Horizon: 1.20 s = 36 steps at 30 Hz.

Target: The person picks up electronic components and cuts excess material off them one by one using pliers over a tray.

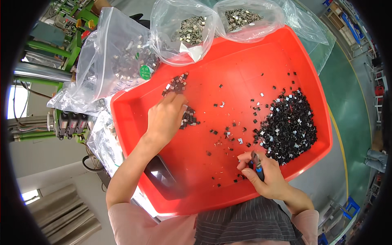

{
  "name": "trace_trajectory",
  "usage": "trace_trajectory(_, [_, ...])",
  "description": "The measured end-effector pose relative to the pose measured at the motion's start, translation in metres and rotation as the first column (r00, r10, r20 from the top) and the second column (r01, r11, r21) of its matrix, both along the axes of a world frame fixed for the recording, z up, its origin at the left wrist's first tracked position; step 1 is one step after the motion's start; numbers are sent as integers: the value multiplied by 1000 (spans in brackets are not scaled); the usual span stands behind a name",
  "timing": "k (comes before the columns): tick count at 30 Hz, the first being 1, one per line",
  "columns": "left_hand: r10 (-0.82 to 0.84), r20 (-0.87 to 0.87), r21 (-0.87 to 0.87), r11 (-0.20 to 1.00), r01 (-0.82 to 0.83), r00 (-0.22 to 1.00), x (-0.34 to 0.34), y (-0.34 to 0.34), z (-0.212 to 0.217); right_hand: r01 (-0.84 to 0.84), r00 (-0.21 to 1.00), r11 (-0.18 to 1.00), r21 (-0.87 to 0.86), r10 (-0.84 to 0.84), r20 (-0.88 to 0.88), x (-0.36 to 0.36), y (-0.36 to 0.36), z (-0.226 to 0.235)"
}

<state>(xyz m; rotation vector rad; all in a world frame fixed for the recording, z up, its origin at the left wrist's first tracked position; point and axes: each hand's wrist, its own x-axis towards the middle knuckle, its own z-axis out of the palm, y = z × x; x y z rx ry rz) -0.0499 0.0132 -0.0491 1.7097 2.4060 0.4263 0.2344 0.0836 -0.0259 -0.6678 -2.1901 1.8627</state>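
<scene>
A pair of small cutting nippers (259, 168) with blue and black handles is in my right hand (270, 178), jaws pointing up and away from me. My right fingers wrap round the handles, close to the near edge of a heap of small black parts (288, 130). At the left of the red tray (228, 57), my left hand (165, 116) reaches down with curled fingers. It lies between two small clusters of dark metal-topped pieces, one cluster (178, 83) beyond the fingers and another cluster (189, 118) beside them. The fingertips are hidden, so whatever they pinch does not show.
Two open clear bags of metal parts, a left bag (192, 30) and a right bag (243, 19), lean at the far rim. A zip bag (122, 61) stands at the far left. A dark phone-like slab (160, 173) lies inside the near-left corner. Loose bits (228, 134) scatter mid-tray.
</scene>
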Motion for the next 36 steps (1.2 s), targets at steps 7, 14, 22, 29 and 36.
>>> trace_trajectory(7, [72,2,-1,997,-72,997,2,-10,-13,9,999,1000,6,-9,37,-4,-3,0])
trace_trajectory(14, [153,857,-69,981,-184,493,24,-10,45,-47,995,993,-111,56,77,-10,3,4])
trace_trajectory(22, [-134,991,135,967,-218,19,70,-10,53,16,997,980,196,-32,76,-33,-1,6])
trace_trajectory(29, [-265,944,303,931,-204,195,84,-14,40,54,995,937,346,-79,59,-36,-4,-1])
trace_trajectory(36, [-314,838,401,909,-115,446,90,-16,34,62,992,966,251,-88,94,-39,-4,2])
